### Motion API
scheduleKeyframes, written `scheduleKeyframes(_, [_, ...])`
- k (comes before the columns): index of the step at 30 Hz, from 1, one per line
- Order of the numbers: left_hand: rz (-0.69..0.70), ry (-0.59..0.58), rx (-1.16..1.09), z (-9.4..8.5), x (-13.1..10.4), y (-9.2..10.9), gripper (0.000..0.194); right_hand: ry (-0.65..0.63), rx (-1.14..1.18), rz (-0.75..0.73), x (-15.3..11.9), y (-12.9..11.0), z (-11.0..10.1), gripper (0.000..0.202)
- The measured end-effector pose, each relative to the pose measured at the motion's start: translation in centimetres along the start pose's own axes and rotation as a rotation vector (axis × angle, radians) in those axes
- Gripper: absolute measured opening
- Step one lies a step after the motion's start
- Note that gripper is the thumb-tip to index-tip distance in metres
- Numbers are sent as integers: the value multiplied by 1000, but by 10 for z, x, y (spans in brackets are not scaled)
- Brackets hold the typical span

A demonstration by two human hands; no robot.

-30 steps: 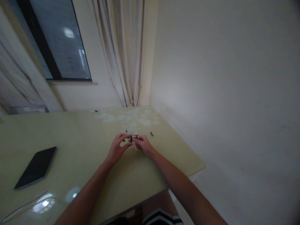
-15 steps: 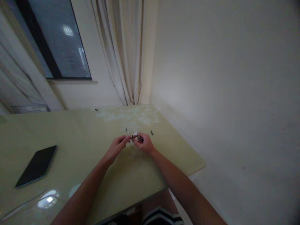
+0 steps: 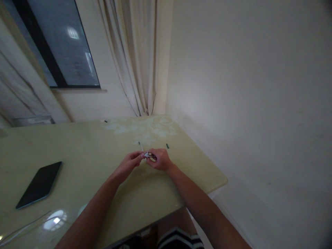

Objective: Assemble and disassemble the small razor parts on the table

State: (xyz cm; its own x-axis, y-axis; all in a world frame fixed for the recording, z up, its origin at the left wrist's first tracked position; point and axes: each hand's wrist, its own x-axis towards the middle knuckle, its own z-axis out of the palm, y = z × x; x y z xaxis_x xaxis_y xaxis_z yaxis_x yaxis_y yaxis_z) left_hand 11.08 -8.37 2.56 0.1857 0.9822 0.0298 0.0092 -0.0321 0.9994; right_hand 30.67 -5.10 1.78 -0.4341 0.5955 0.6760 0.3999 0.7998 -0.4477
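Above the table, my two hands meet, fingertips nearly touching. My right hand (image 3: 160,159) is closed around a small white-and-dark object (image 3: 150,155) with thin dark loops or bars, too small to name. My left hand (image 3: 131,162) pinches at the left end of that object with thumb and index finger; whether it holds a separate piece, I cannot tell. Just beyond the fingers a thin white stick with a dark tip (image 3: 140,145) points away from me, its near end hidden behind my hands. A short dark piece (image 3: 167,146) lies beyond my right hand.
A black tablet-like slab (image 3: 40,185) lies on the left of the pale glossy table (image 3: 85,148). A white cable (image 3: 26,226) runs at the lower left. Another small dark piece (image 3: 105,121) is at the far edge. Walls and a curtain (image 3: 140,69) border the table.
The small object between my hands has turned, with more of its white part showing on the left. The dark bit seen upright between my fingertips no longer shows. My hands stay nearly in place.
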Motion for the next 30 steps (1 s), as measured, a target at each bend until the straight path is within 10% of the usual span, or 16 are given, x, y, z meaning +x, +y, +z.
scheduleKeyframes(30, [98, 67, -240, -5, -2, 2, 57, -8, 374, 129, 8, -17, -7, 23])
